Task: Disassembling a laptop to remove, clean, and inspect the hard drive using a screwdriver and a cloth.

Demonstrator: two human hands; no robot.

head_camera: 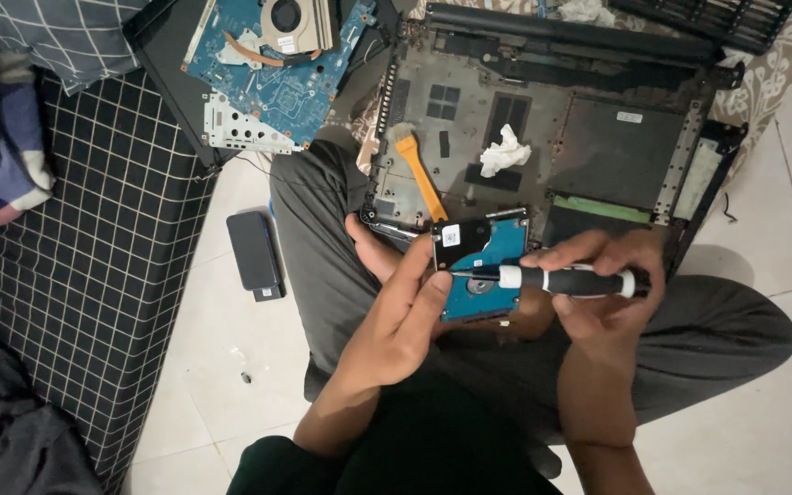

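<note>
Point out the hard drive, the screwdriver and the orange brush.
hard drive (495, 252): head view, blue circuit board.
screwdriver (579, 281): head view, black handle.
orange brush (422, 180): head view, mid handle.

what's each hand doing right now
Left hand: shut on the hard drive, circuit side up.
Right hand: shut on the screwdriver, tip on the drive.
</note>
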